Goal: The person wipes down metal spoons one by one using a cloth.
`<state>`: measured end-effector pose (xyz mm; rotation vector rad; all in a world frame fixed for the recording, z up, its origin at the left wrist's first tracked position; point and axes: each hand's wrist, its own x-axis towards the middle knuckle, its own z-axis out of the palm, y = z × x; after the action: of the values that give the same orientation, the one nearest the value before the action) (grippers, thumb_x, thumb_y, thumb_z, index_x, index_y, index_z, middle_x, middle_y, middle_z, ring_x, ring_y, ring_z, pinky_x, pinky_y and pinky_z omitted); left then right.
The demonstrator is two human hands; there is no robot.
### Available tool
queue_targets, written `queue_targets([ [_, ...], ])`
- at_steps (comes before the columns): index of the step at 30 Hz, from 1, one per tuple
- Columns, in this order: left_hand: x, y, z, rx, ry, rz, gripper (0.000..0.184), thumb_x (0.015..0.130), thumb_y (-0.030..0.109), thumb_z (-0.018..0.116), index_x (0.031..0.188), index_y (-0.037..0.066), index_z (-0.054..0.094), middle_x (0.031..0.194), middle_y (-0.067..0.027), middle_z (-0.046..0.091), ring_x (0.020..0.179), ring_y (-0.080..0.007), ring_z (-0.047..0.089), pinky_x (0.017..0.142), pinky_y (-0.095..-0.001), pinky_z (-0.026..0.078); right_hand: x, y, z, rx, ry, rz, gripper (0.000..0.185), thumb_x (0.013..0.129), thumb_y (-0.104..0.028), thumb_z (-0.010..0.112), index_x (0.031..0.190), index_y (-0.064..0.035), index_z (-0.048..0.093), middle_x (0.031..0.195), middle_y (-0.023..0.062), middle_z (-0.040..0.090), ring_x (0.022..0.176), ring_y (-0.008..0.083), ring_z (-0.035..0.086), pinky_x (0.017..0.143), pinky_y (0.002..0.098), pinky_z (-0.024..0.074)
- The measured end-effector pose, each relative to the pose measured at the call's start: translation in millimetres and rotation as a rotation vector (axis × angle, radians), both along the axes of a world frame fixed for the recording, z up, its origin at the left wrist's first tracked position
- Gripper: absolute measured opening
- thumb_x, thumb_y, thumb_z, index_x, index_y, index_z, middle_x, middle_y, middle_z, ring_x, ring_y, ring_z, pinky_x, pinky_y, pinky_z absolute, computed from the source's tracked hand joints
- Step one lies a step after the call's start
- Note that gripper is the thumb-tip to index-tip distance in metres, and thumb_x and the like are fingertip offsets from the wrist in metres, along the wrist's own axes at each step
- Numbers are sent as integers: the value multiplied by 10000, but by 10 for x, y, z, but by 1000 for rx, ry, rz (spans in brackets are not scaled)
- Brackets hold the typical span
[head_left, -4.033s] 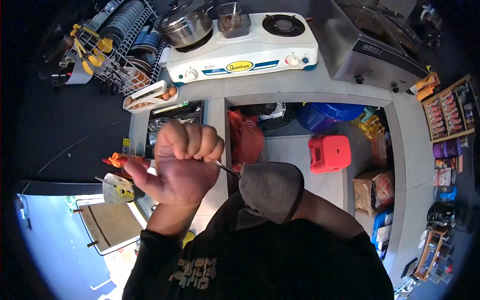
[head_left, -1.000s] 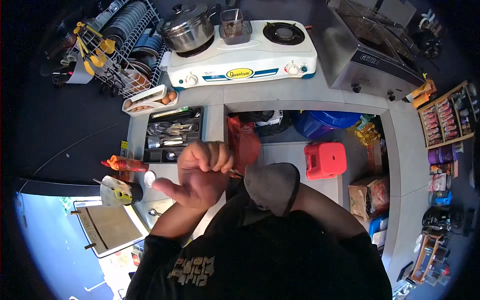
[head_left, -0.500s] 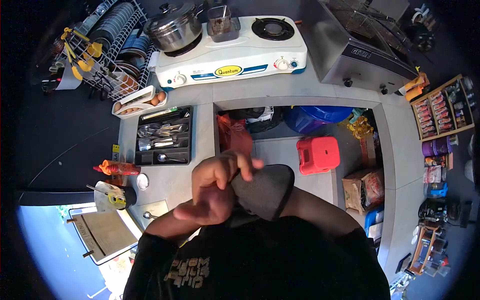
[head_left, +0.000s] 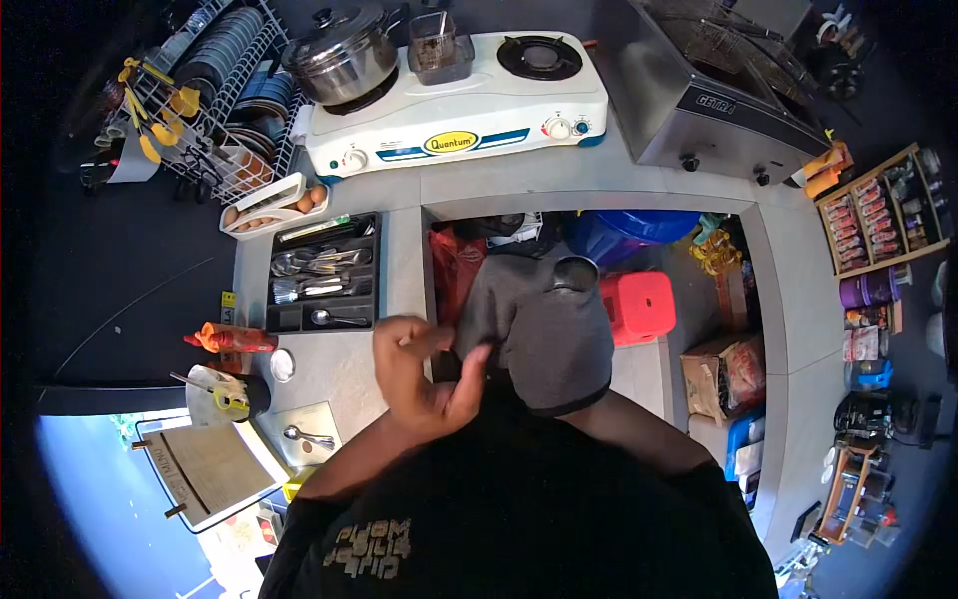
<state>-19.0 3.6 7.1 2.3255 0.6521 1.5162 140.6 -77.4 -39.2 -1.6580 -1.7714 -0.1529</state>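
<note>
Centre: soft grey cloth [head_left: 561,349] covers right hand, grip can't be told; rounded shiny metal head [head_left: 575,273] at its top. Left hand [head_left: 427,384] just left, thumb and fingers apart.

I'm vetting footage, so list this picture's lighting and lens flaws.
Head view: wide-angle distortion bows the edges of the counter, corners black; head view: bright light washes out areas around the menu board; head view: left hand shaded, seemingly slightly blurred.
</note>
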Motion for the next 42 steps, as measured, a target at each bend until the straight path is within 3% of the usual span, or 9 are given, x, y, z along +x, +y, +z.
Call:
queue_targets([
  [3, -111, 53, -64, 4, 208, -377, 253, 747, 36, 757, 963, 20, 625, 870, -104, 614, 721, -235, 613, 619, -307, 473, 17, 17, 10, -23, -20, -14, 355, 852, -260, 609, 1144, -58, 601, 1058, 146, 613, 1011, 346, 573, 877, 469, 443],
  [8, -6, -29, -143, -762, 41, -264, 88, 931, 57, 591, 996, -2, 581, 819, -73, 600, 718, -118, 587, 632, -284, 479, -22, 93, 474, -94, 179, 87, 299, 806, -259, 632, 1026, -58, 646, 950, 151, 629, 913, 342, 600, 802, 468, 457],
  [12, -71, 34, -169, -1356, -45, -641, 65, 963, 23, 540, 1001, -9, 582, 784, 6, 571, 669, -70, 529, 600, -234, 428, -59, 0, 455, -311, 376, 100, 334, 791, -291, 651, 1028, -56, 645, 987, 146, 630, 934, 310, 611, 828, 454, 461],
  [17, -94, -63, -70, -1185, 205, -555, 110, 958, 92, 601, 921, -4, 640, 683, 20, 566, 627, -55, 506, 585, -232, 414, -19, -1, 201, 15, 85, -15, 377, 790, -281, 676, 1090, -61, 618, 1047, 136, 625, 981, 285, 605, 896, 408, 458],
  [22, -204, -71, 63, -992, 390, -498, 133, 968, 115, 588, 898, 10, 629, 643, -17, 548, 595, -83, 499, 553, -263, 395, 337, 20, 112, -186, 157, -48, 449, 806, -251, 663, 1199, -55, 570, 1124, 150, 599, 1045, 317, 582, 924, 412, 456],
  [26, -137, -69, 90, -847, 350, -400, 209, 981, 114, 547, 799, 12, 545, 609, -79, 488, 558, -161, 487, 540, -311, 394, 159, -34, 91, -74, -124, -73, 444, 813, -245, 660, 1201, -53, 563, 1151, 153, 583, 1089, 325, 567, 932, 408, 457],
  [34, -74, -35, 79, -827, 399, -482, 251, 1005, 140, 509, 795, 2, 523, 626, -26, 425, 593, -106, 386, 548, -288, 354, 143, 156, 320, -50, 34, -141, 404, 724, -198, 700, 1064, -17, 579, 1009, 182, 577, 936, 362, 570, 784, 453, 468],
  [37, -53, -66, 71, -801, 400, -484, 252, 1006, 150, 504, 785, 32, 478, 586, -96, 403, 529, -190, 414, 522, -328, 363, 230, 238, 349, 207, -32, -37, 299, 711, -272, 679, 852, -18, 609, 804, 157, 569, 754, 333, 580, 641, 443, 465],
  [42, -50, -132, 135, -1002, 353, -504, 336, 1035, 212, 458, 746, 43, 470, 627, 12, 416, 579, -85, 370, 534, -272, 331, 236, 181, 507, 105, 106, -123, 271, 725, -222, 654, 868, 1, 602, 846, 174, 577, 790, 325, 595, 679, 429, 479],
])
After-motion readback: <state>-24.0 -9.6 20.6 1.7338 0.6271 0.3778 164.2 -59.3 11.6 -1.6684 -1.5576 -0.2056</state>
